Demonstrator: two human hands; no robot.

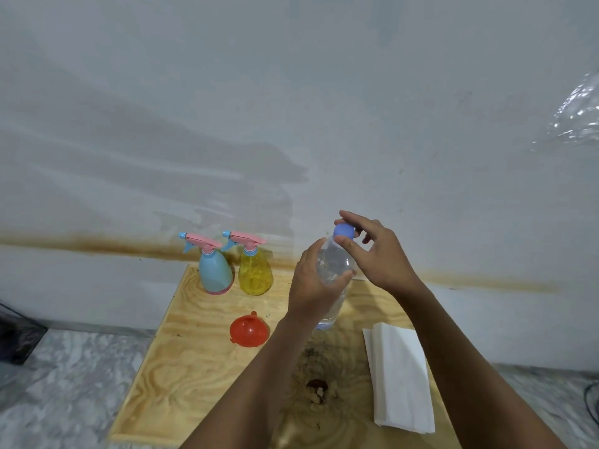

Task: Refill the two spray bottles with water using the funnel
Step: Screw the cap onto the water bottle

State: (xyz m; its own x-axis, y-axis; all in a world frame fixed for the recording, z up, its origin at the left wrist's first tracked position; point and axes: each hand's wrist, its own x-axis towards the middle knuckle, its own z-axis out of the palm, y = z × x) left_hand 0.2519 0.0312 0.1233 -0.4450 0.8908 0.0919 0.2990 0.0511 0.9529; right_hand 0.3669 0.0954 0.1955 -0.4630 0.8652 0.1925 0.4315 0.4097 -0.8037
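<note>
A clear water bottle (334, 264) with a blue cap (344, 232) stands upright on the plywood board (181, 367). My left hand (312, 286) wraps around its body. My right hand (372, 251) pinches the cap with thumb and fingers. At the back of the board stand a blue spray bottle (214, 270) and a yellow spray bottle (255, 270), both with pink trigger heads screwed on. An orange funnel (249, 330) lies mouth up on the board in front of them, left of my left forearm.
A folded white cloth (400, 374) lies on the board's right side. A dark knot (317, 388) marks the wood near the front. The board rests on a marbled floor against a grey wall. A dark object (16, 335) sits at far left.
</note>
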